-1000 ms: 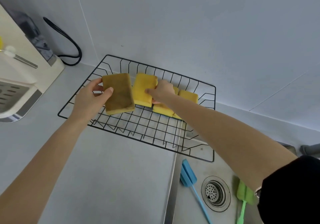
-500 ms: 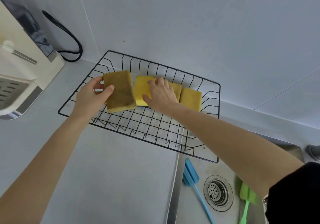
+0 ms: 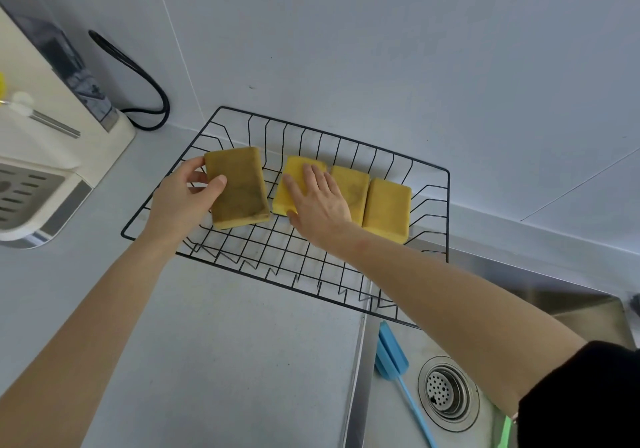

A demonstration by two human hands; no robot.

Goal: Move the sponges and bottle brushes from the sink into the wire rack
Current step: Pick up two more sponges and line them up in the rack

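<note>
Black wire rack (image 3: pixel 429 184) on a pale grey countertop (image 3: pixel 214 343) beneath a white wall holds four rectangular sponges. Left hand (image 3: pixel 180 202) grips the brownish sponge (image 3: pixel 237 188), thumb on top. Right hand (image 3: pixel 320 202), fingers now flattened and slightly apart, presses the bright yellow sponge (image 3: pixel 289 184), lowered since earlier. Blue bottle brush (image 3: pixel 393 354) lies in the steel sink (image 3: pixel 571 295).

Black wire rack (image 3: pixel 429 184): thin coated metal. Sponges (image 3: pixel 388 208): matt, porous foam. Sink (image 3: pixel 571 305) at 4 o'clock: brushed steel, perforated drain strainer (image 3: pixel 446 392). Countertop (image 3: pixel 214 343): smooth, matt.
</note>
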